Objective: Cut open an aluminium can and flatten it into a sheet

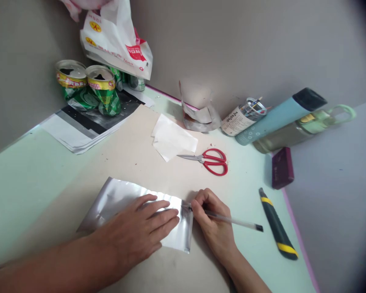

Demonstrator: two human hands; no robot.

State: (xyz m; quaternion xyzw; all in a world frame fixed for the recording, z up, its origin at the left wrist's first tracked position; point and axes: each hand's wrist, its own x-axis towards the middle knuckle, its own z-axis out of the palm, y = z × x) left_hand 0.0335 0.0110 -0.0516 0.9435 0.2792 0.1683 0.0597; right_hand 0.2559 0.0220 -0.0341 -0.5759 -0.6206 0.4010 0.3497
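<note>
- Pen (pixel 240 223) gripped in the person's right hand (pixel 215 224), fingers curled closed around the barrel, dark end pointing away to the right.
- Its tip is at the right end of a shiny silver sheet (pixel 117 199); from where I stand I can't tell whether it touches.
- That sheet lies on the beige part of the table (pixel 134 162), nearest the person, a little bent along its edges.
- The left hand (pixel 140 232) is laid over the sheet, palm down, fingers extended and slightly spread, pressing on it and gripping nothing.
- Just past the sheet I see red-handled scissors (pixel 200 158), blades slightly apart, their tip by some white paper pieces (pixel 173 138).
- Over on the right there's a black and yellow cutter knife (pixel 277 224), with a purple box (pixel 282 168) beyond it.
- Farther back stand a pen cup (pixel 236 121), a blue bottle (pixel 271 116) and a green-lidded bottle (pixel 289 132).
- At the far left, two crumpled green cans (pixel 105 91) sit on stacked papers (pixel 70 130), a white bag (pixel 116 44) behind them.
</note>
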